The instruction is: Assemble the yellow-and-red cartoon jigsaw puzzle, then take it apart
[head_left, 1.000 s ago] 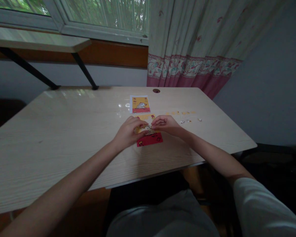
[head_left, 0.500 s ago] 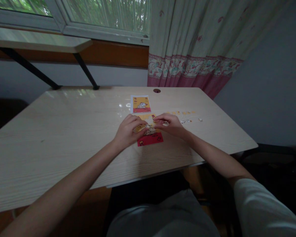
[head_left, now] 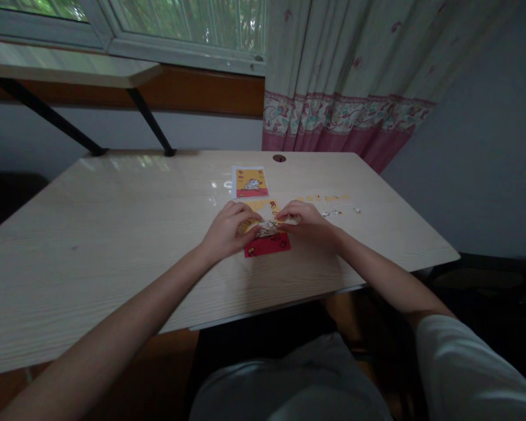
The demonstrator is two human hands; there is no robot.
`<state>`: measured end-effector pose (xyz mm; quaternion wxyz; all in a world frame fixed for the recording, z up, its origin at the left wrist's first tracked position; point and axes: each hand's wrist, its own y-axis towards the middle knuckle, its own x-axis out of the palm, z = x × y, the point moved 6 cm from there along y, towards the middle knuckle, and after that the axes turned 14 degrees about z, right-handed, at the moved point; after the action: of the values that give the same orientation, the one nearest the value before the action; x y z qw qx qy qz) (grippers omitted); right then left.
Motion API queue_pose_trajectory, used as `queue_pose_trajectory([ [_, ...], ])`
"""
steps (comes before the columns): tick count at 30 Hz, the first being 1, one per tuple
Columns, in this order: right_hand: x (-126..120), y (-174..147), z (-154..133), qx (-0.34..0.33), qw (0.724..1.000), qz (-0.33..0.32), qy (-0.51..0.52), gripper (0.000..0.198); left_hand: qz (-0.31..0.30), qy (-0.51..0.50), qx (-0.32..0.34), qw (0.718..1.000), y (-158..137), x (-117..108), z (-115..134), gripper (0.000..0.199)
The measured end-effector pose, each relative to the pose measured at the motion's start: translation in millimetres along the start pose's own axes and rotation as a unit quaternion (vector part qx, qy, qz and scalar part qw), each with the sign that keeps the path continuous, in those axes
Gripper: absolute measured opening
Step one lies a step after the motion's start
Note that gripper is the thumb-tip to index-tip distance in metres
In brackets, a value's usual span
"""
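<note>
While left hand [head_left: 222,231] and right hand [head_left: 310,222] flank puzzle [head_left: 269,245], likely steadying it, fingers [head_left: 244,210] curled, grip unclear; card [head_left: 251,183] nearer tabletop's [head_left: 135,245] far edge.

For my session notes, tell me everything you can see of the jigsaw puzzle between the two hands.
The partly assembled jigsaw puzzle lies flat on the wood-look table, on the near side of the printed picture card. It looks like thin card: yellow at the far end, a pale, dark-outlined figure in the middle, a red band along the near edge, small motifs on both colours. The left hand covers part of its left side; the right hand is at its right. Exact fingertip contact is unclear.
</note>
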<state>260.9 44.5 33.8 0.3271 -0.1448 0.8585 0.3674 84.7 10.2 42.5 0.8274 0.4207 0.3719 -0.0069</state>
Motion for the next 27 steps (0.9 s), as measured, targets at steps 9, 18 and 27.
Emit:
queue_pose_trajectory([
  [9,12,-5,4,0.031,0.995,-0.089,-0.010,0.014,-0.103,0.013,0.019,0.994,-5,10,-4,0.032],
  [18,12,-4,5,0.077,0.993,-0.087,-0.022,0.015,-0.148,0.015,0.058,0.987,-10,19,0,0.039],
  [27,10,-4,4,0.070,0.993,-0.094,-0.002,0.017,-0.156,0.022,0.081,0.984,-11,19,5,0.039],
])
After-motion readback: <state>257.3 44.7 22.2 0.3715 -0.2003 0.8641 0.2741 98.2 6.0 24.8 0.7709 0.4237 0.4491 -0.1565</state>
